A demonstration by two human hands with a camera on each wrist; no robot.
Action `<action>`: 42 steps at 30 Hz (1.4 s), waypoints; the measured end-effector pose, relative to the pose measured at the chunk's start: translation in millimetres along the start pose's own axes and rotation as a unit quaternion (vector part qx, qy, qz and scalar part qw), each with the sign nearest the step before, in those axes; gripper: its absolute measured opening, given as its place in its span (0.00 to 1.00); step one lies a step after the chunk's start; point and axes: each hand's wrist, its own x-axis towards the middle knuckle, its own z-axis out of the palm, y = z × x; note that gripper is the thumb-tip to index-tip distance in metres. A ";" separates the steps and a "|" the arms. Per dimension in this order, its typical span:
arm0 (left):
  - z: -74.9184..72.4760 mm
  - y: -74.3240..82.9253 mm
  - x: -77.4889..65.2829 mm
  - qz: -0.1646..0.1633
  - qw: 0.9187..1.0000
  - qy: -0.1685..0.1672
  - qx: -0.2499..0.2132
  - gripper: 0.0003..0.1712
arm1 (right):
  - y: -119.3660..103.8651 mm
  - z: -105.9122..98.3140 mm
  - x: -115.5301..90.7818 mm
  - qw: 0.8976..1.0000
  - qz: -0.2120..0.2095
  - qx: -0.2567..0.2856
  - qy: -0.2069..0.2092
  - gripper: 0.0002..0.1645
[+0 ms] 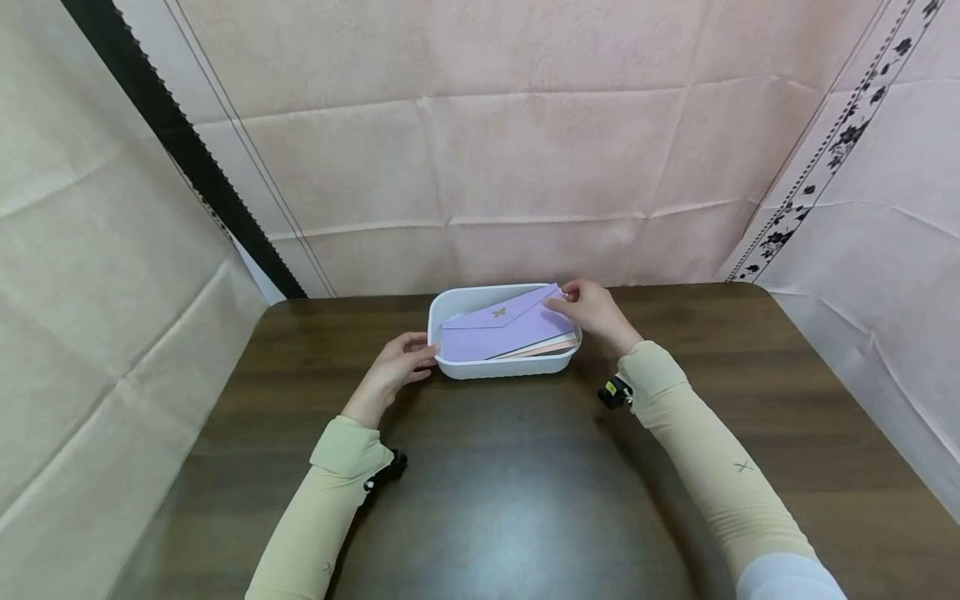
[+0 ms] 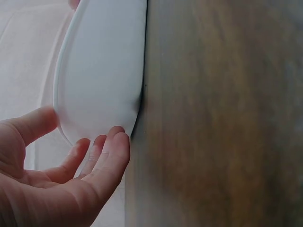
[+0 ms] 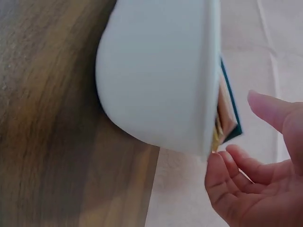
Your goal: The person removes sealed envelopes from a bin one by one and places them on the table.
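Observation:
A white plastic basin (image 1: 510, 367) stands on the wooden table. Inside lies a stack of paper envelopes, topped by a lilac envelope (image 1: 480, 343) with a small gold butterfly on its flap. Paler cream and peach edges show below it. My left hand (image 1: 401, 364) holds the basin's left end, thumb at the rim and fingers against the outer wall (image 2: 102, 71). At the back right corner, my right hand (image 1: 596, 312) is over the lilac envelope's tip. The right wrist view shows its thumb (image 3: 270, 109) raised apart from the fingers, whose tips are by the rim.
The brown table (image 1: 495, 467) extends around the basin, its back edge just behind it. Pale creased cloth (image 1: 525, 158) hangs behind and at both sides. A dark wrist device (image 1: 615, 392) sits on the right wrist, another (image 1: 388, 468) on the left.

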 end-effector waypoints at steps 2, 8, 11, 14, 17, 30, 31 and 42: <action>0.4 -0.4 0.4 0.001 1.000 -0.001 0.000 0.32 | 0.3 3.0 1.7 1.000 0.000 -0.010 0.005 0.33; 0.7 -0.9 -1.4 0.000 1.000 -0.001 0.000 0.31 | 3.6 12.1 4.4 0.999 -0.018 -0.040 0.017 0.31; 0.5 -0.3 -2.3 0.001 1.000 0.000 0.000 0.30 | 3.9 15.2 2.3 0.999 -0.019 -0.040 0.011 0.37; 0.7 0.0 -1.7 0.004 1.000 -0.002 0.000 0.31 | 4.6 17.5 -1.2 0.999 -0.006 -0.031 0.005 0.46; 0.5 0.0 -1.3 0.001 1.000 -0.005 0.000 0.31 | 7.2 19.7 -2.7 1.000 0.005 -0.020 0.001 0.52; -1.3 0.6 -5.0 -0.016 1.000 0.002 -0.003 0.31 | 11.9 19.3 1.5 1.000 0.019 0.012 0.015 0.45; -1.2 0.7 -5.5 -0.015 1.000 0.002 -0.004 0.31 | 12.2 19.0 1.6 1.000 0.019 0.011 0.014 0.45; -0.4 -1.8 -3.7 -0.014 1.000 0.003 -0.007 0.30 | 11.1 16.4 -0.8 1.000 0.030 0.006 0.002 0.47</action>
